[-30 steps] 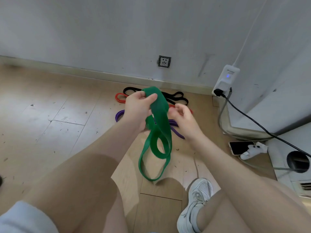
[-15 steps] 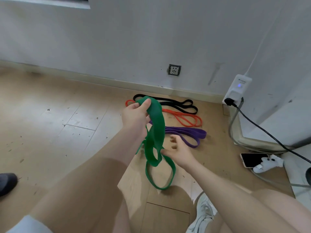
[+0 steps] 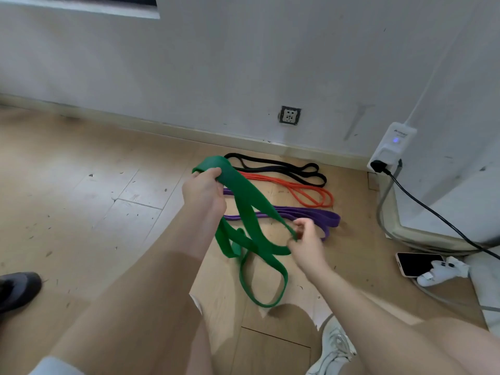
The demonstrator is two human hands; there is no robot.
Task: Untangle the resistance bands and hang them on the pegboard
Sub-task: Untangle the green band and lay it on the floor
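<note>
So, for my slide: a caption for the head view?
Both hands pull apart a twisted green band; three bands lie on the floor.

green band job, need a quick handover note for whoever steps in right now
Left hand: shut on the top fold of the green band.
Right hand: pinching a lower strand of it.
Green band hangs twisted between the hands, with loops crossing.
Black band, orange band and purple band lie on the floor by the wall.
Done: nothing hung.
Left: untwist green, hang all four; no pegboard in view.

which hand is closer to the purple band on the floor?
Right. The right hand pinches the green band just in front of the purple band; the left hand is raised, further left.
</note>
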